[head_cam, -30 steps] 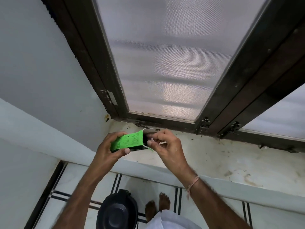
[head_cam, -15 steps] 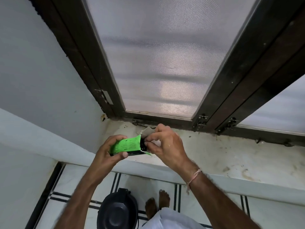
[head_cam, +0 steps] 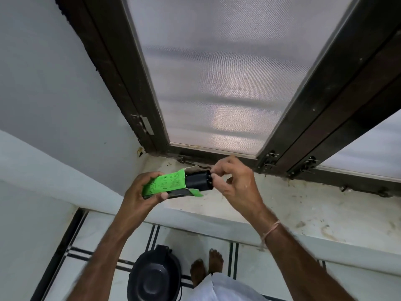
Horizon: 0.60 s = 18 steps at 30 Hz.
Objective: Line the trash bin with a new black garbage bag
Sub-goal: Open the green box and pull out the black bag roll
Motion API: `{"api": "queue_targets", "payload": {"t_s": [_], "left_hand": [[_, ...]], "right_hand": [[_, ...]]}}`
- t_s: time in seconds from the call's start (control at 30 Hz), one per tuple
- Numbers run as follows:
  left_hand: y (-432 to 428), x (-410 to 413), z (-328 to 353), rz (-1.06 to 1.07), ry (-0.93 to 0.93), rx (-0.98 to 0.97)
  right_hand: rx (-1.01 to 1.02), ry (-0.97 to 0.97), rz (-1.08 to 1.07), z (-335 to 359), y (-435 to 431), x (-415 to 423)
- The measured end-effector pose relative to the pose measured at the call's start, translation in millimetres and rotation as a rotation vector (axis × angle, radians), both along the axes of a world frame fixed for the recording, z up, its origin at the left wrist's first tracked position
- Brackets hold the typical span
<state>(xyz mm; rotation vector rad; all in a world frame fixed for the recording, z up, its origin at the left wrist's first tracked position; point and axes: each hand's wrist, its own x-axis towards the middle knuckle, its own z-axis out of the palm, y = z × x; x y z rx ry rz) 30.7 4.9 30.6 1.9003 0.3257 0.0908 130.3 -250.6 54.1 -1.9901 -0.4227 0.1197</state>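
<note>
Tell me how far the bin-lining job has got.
Done: the green box is open at one end. In hand: the left hand grips the box while the right hand pinches the black bag roll, which sticks partly out. Left: pull the roll free, tear off a bag and fit it in the black trash bin, which stands on the floor near the feet with no bag visibly fitted.

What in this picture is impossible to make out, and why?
All in the head view:
- Print on the green box, held by the left hand: too small to read.
- Most of the black bag roll, pinched by the right hand: hidden inside the box.
- Inside of the trash bin: covered by its lid.
- Outdoors: blurred by the window mesh.
</note>
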Motion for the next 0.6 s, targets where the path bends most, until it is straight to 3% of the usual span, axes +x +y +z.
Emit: {"api": "queue_targets", "payload": {"t_s": [0.1, 0.17, 0.6], "left_hand": [[-7, 6, 1, -0.029, -0.036, 0.056], [-11, 12, -1, -0.055, -0.077, 0.125], [-8, 27, -66, -0.026, 0.104, 0.426]], "right_hand": [[0.165, 0.316, 0.055, 2, 2, -7], [0.192, 0.422, 0.065, -1, 8, -14], [0.397, 0.531, -0.276, -18, -29, -7]]}}
